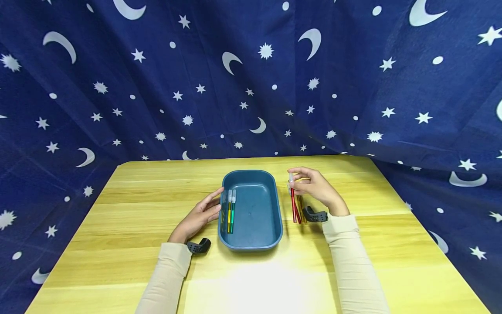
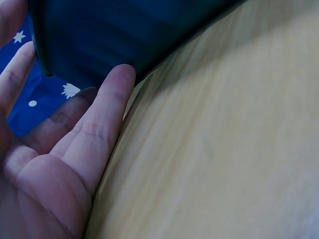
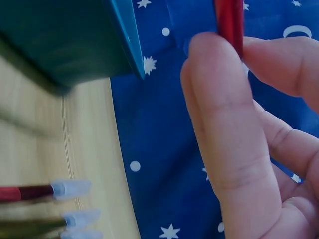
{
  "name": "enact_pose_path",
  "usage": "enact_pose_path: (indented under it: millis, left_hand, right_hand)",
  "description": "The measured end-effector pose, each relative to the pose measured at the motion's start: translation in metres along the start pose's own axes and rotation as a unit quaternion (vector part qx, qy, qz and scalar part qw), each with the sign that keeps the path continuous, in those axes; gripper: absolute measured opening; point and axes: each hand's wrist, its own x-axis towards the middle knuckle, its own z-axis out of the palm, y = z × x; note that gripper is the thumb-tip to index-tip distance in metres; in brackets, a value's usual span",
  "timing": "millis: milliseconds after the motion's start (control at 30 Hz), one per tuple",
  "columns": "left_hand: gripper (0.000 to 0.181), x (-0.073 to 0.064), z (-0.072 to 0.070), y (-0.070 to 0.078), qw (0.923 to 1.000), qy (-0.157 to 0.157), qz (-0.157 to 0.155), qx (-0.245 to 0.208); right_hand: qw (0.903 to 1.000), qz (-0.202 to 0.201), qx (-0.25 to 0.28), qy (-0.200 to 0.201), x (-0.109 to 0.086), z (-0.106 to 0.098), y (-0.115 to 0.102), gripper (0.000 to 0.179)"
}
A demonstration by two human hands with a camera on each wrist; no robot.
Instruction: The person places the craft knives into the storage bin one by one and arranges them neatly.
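Cream fabric sleeves (image 1: 356, 264) lie nearest, over a yellow wood-grain table (image 1: 129, 218) whose side edges run well apart from a blue rounded-rectangular tray (image 1: 251, 248). Its right wall separates the clear-capped gold and green pens (image 1: 232, 218) inside from loose red and gold pens (image 3: 35, 193). The left hand's (image 1: 198, 218) extended fingers touch the tray; the right hand (image 1: 317, 188) pinches a clear-capped red pen (image 1: 293, 205) beside it.

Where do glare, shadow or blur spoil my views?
Head: glare whitens the near middle of the table; left wrist: the tray looks dark, its wall in shadow; right wrist: the lower-left red pen looks soft.
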Motion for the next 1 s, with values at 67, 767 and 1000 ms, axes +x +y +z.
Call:
enact_pose_path:
  millis: [67,767,1000]
  left_hand:
    - [0.063,0.000,0.000,0.000,1.0000,-0.001,0.000,0.000]
    - [0.064,-0.001,0.000,0.003,1.0000,0.001,-0.003,-0.004]
    - [0.064,0.000,0.001,0.003,1.0000,0.000,-0.002,-0.007]
  right_hand:
    - [1.0000,0.000,0.001,-0.002,0.001,0.003,0.000,0.050]
    - [0.9995,-0.010,-0.006,-0.031,0.012,0.041,-0.011,0.051]
    - [0.9992,-0.012,0.001,-0.037,0.014,0.049,-0.013,0.050]
